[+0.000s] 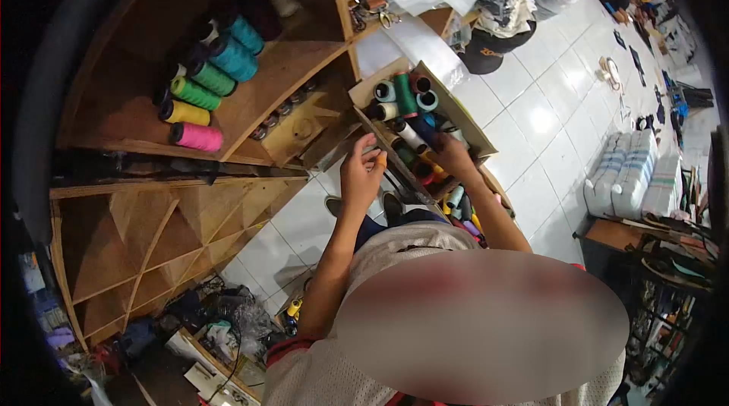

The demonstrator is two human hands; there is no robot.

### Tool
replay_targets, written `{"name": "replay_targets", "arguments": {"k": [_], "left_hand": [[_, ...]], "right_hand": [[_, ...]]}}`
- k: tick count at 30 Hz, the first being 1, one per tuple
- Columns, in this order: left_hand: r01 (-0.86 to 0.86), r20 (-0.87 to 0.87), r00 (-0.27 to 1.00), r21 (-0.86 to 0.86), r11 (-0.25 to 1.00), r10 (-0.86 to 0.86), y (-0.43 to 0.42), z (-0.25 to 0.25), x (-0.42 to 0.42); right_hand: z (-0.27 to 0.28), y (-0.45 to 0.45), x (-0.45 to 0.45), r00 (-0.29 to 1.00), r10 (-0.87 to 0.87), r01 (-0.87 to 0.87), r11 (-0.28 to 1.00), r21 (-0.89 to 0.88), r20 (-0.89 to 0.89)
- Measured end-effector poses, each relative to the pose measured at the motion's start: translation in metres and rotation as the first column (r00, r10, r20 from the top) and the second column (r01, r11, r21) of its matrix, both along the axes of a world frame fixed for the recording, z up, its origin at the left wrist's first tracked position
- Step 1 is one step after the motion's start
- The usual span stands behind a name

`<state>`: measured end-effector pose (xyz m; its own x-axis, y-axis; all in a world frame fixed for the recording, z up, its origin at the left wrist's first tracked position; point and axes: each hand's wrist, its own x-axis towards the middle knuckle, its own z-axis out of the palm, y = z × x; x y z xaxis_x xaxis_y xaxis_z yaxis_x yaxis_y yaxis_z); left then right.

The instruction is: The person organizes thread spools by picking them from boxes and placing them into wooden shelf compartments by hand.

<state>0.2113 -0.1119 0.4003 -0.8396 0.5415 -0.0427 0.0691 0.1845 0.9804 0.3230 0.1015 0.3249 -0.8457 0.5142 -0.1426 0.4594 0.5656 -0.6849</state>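
Observation:
A cardboard box (459,114) full of thread spools sits in front of me. My right hand (454,158) reaches into it, its fingers closed around what looks like a dark blue thread spool (427,133), partly hidden by the hand. Around it lie a green spool (405,95), a white spool (410,135), light blue ones and a few red and yellow ones. Just outside the box's near-left side, my left hand (360,177) is raised with loosely bent fingers apart from the thumb, and nothing shows in it.
On the wooden shelf (285,64) at left stand teal, green, yellow and pink spools (197,136). Below is an angled wooden rack (152,254). More spools (463,209) lie beside the box near my body. A cap (486,53) and wrapped white bundles (623,171) are on the right.

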Motion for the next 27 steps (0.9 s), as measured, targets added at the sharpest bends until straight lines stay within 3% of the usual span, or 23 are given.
{"name": "replay_targets", "arguments": {"k": [5,8,11,14,17,20,21,24,25,26,27], "left_hand": [[0.013,-0.006,1.0,0.019,1.0,-0.013,0.009,0.002,0.01],[0.004,-0.004,1.0,-0.045,0.999,-0.004,0.004,0.004,0.013],[-0.007,0.048,0.999,-0.08,0.997,0.011,-0.002,0.0,0.015],[0.098,0.054,0.994,-0.01,0.995,-0.098,-0.004,-0.003,0.018],[0.193,0.024,0.98,0.068,0.979,-0.195,0.005,0.005,0.025],[0.252,-0.156,0.955,-0.014,0.968,-0.251,0.011,0.014,0.024],[0.25,-0.058,0.968,0.098,0.963,-0.246,0.011,0.021,0.023],[0.148,-0.016,0.989,0.071,0.986,-0.147,0.001,0.027,0.018],[0.121,-0.008,0.993,0.006,0.993,-0.121,-0.005,0.028,0.015],[0.104,0.047,0.993,0.017,0.994,-0.104,-0.012,0.027,0.014],[0.084,0.102,0.991,0.026,0.996,-0.087,-0.019,0.025,0.014]], "right_hand": [[-0.031,-0.011,-0.008,0.989,0.15,-0.147,0.964,0.22,0.0],[-0.025,-0.005,-0.019,0.943,0.116,-0.137,0.989,0.047,0.311],[-0.006,-0.001,-0.018,0.914,0.209,-0.277,0.948,0.158,0.348],[0.042,0.001,-0.012,0.946,0.26,-0.236,0.962,0.137,-0.192],[0.121,-0.01,-0.014,0.943,0.248,-0.267,0.962,-0.06,-0.223],[0.141,-0.024,-0.02,0.923,0.218,-0.306,0.916,-0.26,-0.317],[0.138,-0.025,-0.022,0.911,0.187,-0.322,0.88,-0.349,-0.367],[0.121,-0.007,-0.023,0.95,-0.098,-0.09,0.821,-0.563,-0.295],[0.097,0.012,-0.02,0.981,-0.118,0.085,0.975,-0.204,-0.152],[0.063,0.036,-0.014,0.993,-0.104,0.1,0.991,0.089,0.049],[0.065,0.038,-0.006,0.98,-0.114,0.084,0.979,0.184,0.161]]}}
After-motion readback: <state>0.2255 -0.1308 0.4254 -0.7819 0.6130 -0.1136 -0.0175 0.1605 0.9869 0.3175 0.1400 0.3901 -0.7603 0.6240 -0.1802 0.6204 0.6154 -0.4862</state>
